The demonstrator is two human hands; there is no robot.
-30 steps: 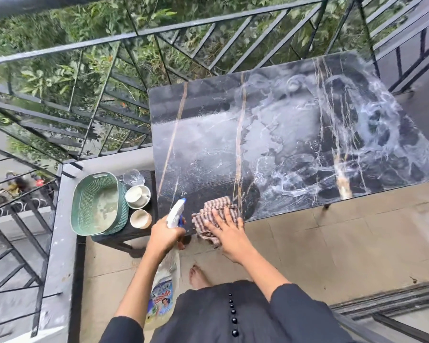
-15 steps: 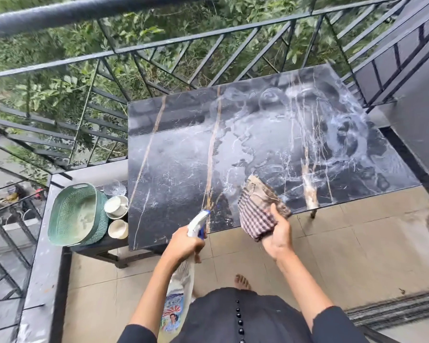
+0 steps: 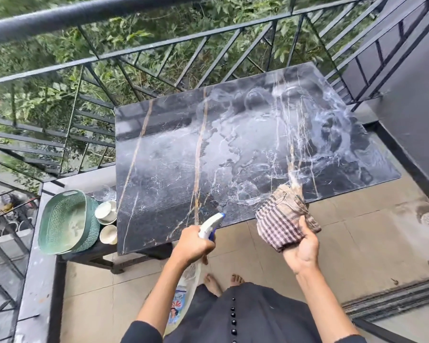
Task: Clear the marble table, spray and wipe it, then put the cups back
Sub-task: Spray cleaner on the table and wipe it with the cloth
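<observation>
Sitting beside the green basket (image 3: 91, 229), two pale cups (image 3: 105, 212) (image 3: 108, 234), mouths up.

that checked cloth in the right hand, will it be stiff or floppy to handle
Probably floppy: the cloth bunches into loose folds in the right hand. Likely light, as one hand alone holds it up. It may be damp and cling a little, given the wet smears across the table.

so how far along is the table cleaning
Done: the cups are off the marble table, on the side stand beside the green basket. In hand: the top is streaked wet, left hand holds the spray bottle, right hand grips the checked cloth at the near edge. Left: finish wiping, return cups.
</observation>
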